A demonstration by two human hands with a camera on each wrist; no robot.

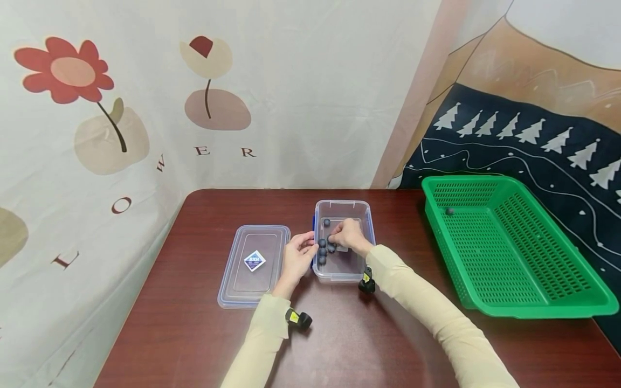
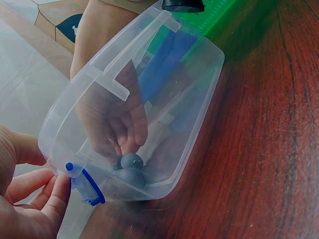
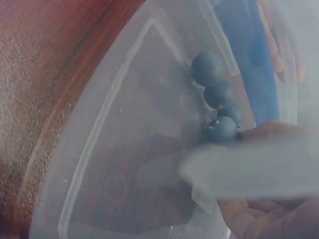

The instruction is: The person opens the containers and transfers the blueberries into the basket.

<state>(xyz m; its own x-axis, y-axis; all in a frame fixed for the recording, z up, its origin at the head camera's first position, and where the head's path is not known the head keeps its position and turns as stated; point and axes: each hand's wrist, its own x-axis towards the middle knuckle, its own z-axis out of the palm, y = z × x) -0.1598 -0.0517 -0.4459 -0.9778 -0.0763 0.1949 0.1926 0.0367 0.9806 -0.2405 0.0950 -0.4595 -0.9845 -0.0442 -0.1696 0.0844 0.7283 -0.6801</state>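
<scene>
A clear plastic box [image 1: 343, 240] stands open near the middle of the dark wooden table [image 1: 194, 334]. Several dark blue-grey balls [image 1: 324, 249] lie inside it, most bunched along its left wall and one [image 1: 327, 222] apart toward the far end. The right hand [image 1: 350, 235] reaches down into the box, its grip pinching one ball [image 3: 222, 130] of the cluster between the fingertips. The left hand [image 1: 297, 257] rests against the outside of the box's left wall, by the blue latch [image 2: 89, 188], with fingers loosely spread and curled around nothing.

Just left of the box, the clear lid [image 1: 254, 265] lies flat on the table, a blue diamond label at its centre. Well to the right, a green slotted basket [image 1: 514, 291] sits partly on the table, holding a single dark ball [image 1: 449, 210] near its far left corner.
</scene>
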